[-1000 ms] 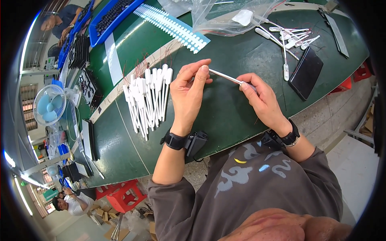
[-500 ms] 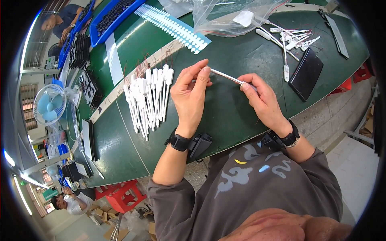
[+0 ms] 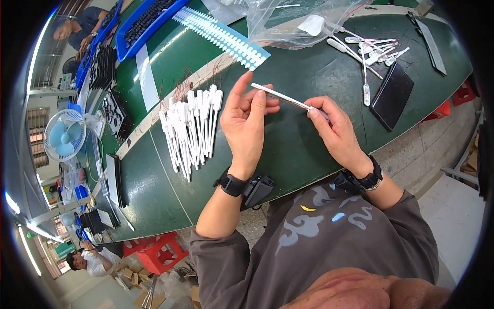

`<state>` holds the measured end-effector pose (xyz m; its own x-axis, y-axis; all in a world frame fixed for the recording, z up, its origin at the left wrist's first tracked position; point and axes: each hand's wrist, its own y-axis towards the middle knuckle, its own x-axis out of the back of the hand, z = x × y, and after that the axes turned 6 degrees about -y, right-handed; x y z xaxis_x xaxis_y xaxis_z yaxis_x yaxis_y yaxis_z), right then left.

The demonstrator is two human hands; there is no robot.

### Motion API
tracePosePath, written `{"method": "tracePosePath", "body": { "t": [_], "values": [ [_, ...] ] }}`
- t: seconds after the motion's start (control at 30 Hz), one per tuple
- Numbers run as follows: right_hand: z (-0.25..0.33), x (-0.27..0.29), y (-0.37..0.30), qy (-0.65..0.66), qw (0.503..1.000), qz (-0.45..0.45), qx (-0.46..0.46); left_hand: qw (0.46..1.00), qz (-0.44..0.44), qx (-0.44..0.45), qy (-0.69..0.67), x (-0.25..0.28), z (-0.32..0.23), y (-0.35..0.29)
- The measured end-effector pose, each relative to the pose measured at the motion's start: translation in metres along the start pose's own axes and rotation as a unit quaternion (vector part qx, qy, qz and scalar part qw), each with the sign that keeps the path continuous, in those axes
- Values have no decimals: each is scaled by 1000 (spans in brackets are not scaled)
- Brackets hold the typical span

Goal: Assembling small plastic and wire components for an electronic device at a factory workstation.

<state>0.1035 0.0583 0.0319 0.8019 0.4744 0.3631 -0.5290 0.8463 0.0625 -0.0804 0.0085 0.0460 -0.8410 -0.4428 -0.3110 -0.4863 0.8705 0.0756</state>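
A slender white plastic stick (image 3: 283,96) slants between my two hands above the green table. My right hand (image 3: 335,131) pinches its lower right end, where a paler, wider part shows partly behind the fingers. At the other end, my left hand (image 3: 244,123) has its thumb against the stick with fingers behind it, the index finger raised; the tip sticks out past the thumb. To the left of my left hand lies a bunch of white paddle-headed sticks (image 3: 193,123), thin red wires trailing from their heads.
Loose paddle sticks (image 3: 378,49) lie at the right by a black flat device (image 3: 392,96). Clear plastic bags (image 3: 288,23), a sheet of white stickers (image 3: 226,38) and a blue tray (image 3: 123,46) are at the back. A fan (image 3: 64,135) and two other people are on the left.
The stick's upper end has shifted left and now pokes out past my left thumb. My left index finger has lifted; the right hand has hardly moved.
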Motion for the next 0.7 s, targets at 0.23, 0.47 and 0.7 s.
{"method": "tracePosePath", "body": {
  "t": [0.23, 0.47, 0.7],
  "values": [
    [6, 2, 0, -21, 1000, -7, 10, 999, -12, 49, -15, 2, -4, 4],
    [5, 3, 2, -26, 999, -8, 19, 993, -28, 96, -58, 6, -3, 8],
    [-1, 2, 1, -32, 999, -29, 30, 986, -19, 151, -72, 10, -2, 12]
  ]
}}
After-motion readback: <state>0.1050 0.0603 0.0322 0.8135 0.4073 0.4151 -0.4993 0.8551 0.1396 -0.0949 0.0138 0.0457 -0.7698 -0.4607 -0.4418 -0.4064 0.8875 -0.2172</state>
